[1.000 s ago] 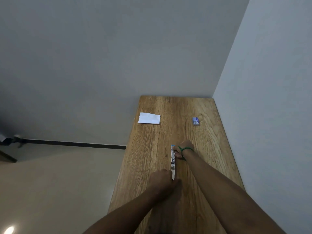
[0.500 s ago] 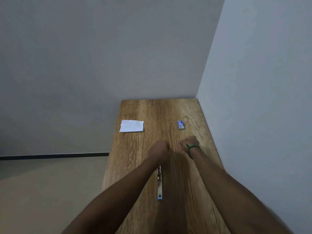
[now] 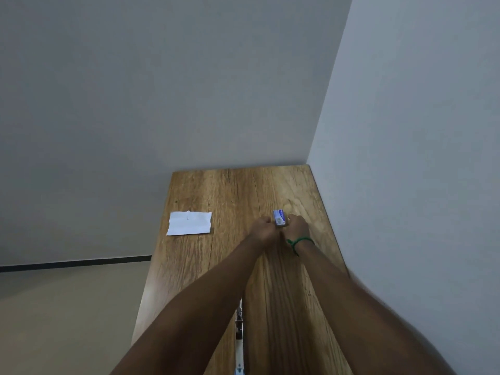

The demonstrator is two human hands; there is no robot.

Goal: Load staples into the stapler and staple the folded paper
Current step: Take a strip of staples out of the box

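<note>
A small blue-and-white staple box (image 3: pixel 279 217) lies on the wooden table (image 3: pixel 216 190) toward the far right. My left hand (image 3: pixel 262 230) has curled fingers against the box's left side, and my right hand (image 3: pixel 297 228), with a green band at the wrist, closes on its right and near end. The stapler (image 3: pixel 239 336) lies unfolded and long on the table near the front edge, between my forearms and partly hidden by the left one. A folded white paper (image 3: pixel 189 222) rests flat at the table's left edge.
The narrow table is pushed into a corner, with a grey wall behind it and a white wall (image 3: pixel 405 185) along its right side. To the left the table edge drops to a beige floor (image 3: pixel 67 307).
Both hands left the stapler lying open near the front edge and reached forward to the staple box. The view shifted, so the stapler now sits low in the frame.
</note>
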